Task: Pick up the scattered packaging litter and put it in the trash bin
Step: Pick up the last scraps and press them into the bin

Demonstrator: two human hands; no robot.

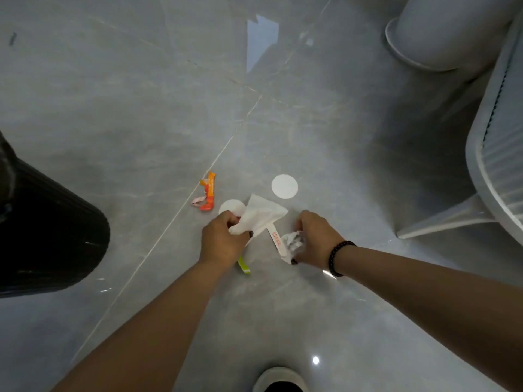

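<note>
My left hand (222, 241) is closed around a white tissue-like wrapper (261, 215) that sticks up from the fist, and a green strip (243, 265) pokes out below it. My right hand (314, 240) grips a crumpled clear plastic wrapper (294, 241) together with a white paper strip with red print (276, 239). On the floor lie an orange wrapper (209, 192) with a small pink-white scrap (198, 200) beside it, and two white round discs (284, 186) (230, 207). The black trash bin (48, 236) stands at the left.
The floor is glossy grey tile (141, 108). A white chair (498, 165) with its base leg (441, 222) stands at the right, and a white round pedestal (441, 35) at the upper right. My shoe (280, 380) shows at the bottom edge.
</note>
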